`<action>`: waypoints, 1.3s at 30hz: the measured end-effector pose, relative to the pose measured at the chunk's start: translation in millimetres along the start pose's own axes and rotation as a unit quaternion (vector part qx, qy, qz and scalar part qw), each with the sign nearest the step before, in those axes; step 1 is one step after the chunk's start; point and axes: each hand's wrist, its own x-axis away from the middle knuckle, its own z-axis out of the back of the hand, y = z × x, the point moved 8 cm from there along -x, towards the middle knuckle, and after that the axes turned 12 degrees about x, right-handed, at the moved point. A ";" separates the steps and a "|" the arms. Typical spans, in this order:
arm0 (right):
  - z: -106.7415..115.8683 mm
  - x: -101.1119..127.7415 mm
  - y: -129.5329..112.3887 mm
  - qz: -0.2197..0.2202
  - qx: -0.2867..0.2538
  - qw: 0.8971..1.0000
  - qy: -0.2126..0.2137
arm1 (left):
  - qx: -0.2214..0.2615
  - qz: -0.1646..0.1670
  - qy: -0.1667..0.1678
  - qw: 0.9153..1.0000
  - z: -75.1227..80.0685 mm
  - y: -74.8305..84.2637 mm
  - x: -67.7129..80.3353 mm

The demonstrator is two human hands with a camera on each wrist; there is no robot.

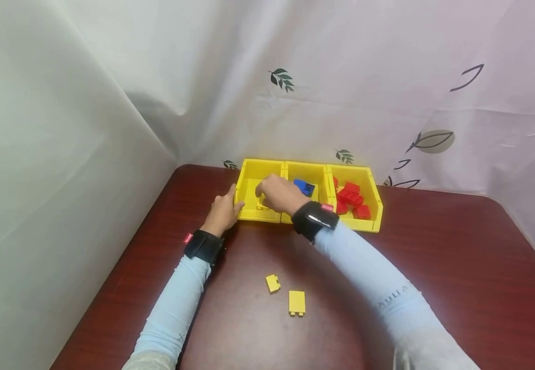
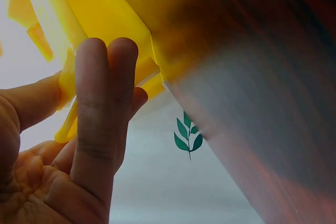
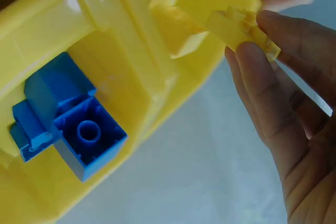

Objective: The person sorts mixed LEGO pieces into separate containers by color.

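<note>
Right hand (image 1: pixel 278 194) pinching yellow brick (image 3: pixel 242 31) over left bin (image 1: pixel 248 177). Left hand (image 1: pixel 223 210) flat, steadying bin wall. Brick probably light, rigid, smooth; best gripped on opposite flat sides.

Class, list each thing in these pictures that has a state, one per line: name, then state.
Left hand: fingers straight, touching the left bin.
Right hand: pinching a yellow brick over the left bin.
Middle bin: holds blue bricks.
Right bin: holds red bricks.
Two loose yellow bricks: lying on the table.
</note>
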 end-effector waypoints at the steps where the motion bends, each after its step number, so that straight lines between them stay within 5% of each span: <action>1: -2.5 -5.1 2.0 -0.007 0.000 1.000 -0.011 | 0.000 0.000 0.001 1.000 -0.3 0.0 -0.1; 10: -16.4 -32.8 19.8 -0.055 0.002 0.998 -0.043 | -0.001 0.009 -0.004 1.000 0.4 0.4 0.6; 21: -32.5 -36.9 19.4 -0.060 -0.019 0.993 -0.095 | 0.002 0.005 -0.003 1.000 0.0 0.4 0.1; 39: -31.6 -32.4 16.6 -0.059 0.003 0.996 -0.066 | 0.008 0.012 -0.003 1.000 0.1 0.3 1.7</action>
